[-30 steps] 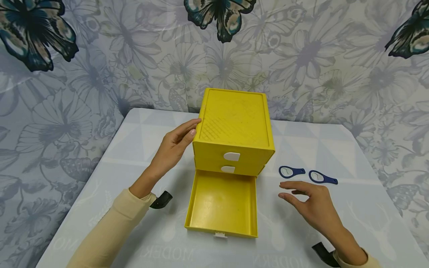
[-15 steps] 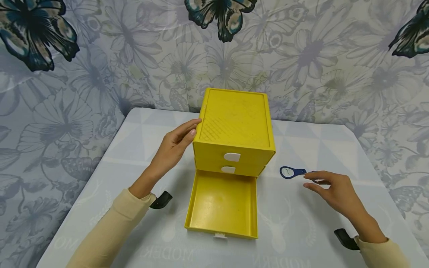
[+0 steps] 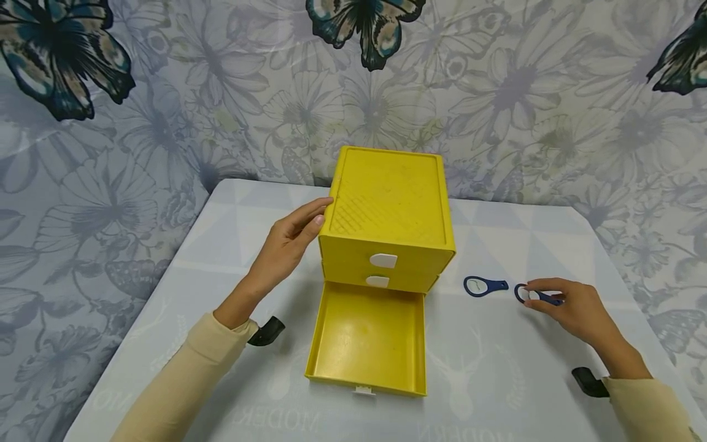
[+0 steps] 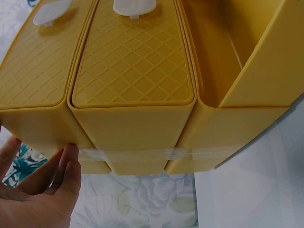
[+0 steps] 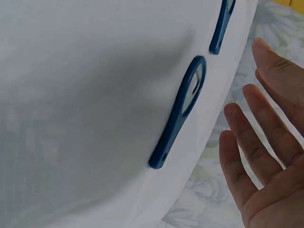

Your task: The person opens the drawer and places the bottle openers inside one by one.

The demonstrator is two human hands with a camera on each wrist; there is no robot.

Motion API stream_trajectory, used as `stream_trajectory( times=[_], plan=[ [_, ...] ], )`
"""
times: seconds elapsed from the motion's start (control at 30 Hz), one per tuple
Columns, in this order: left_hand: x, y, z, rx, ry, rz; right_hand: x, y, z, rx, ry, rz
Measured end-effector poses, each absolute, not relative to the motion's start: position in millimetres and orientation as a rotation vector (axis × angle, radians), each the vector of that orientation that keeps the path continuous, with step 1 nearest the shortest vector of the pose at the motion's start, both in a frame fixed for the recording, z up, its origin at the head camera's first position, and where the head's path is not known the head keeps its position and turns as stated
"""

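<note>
A yellow drawer box stands mid-table, its bottom drawer pulled out toward me with nothing in it. My left hand rests with its fingertips against the box's left side; the left wrist view shows its fingers at the lower side wall. To the right of the box lie two small blue magnifying glasses with clear oval lenses. Over the farther-right magnifying glass hovers my right hand, thumb and fingers parted with nothing between them. The other magnifying glass lies just left of it, nearer the box.
White pull tabs mark the two pushed-in upper drawers. Clear tape runs across the box's side. The pale patterned table meets a floral wall covering behind.
My right hand has moved right, from in front of the magnifying glasses to over the farther-right one. The left hand stays on the box.
</note>
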State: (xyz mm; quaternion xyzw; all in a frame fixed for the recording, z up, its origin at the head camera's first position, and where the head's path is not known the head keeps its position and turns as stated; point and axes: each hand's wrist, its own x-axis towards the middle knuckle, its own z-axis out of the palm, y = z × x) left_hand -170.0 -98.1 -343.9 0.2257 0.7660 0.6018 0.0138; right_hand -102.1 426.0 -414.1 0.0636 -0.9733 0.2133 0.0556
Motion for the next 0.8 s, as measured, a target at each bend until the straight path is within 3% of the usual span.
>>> stream_trajectory(
  times=[0.8],
  plan=[
    [-171.5, -100.9, -346.0, 0.718, 2.367, 1.891, -120.8, 439.3, -435.9, 0.186, -3.14, 0.623]
  ],
)
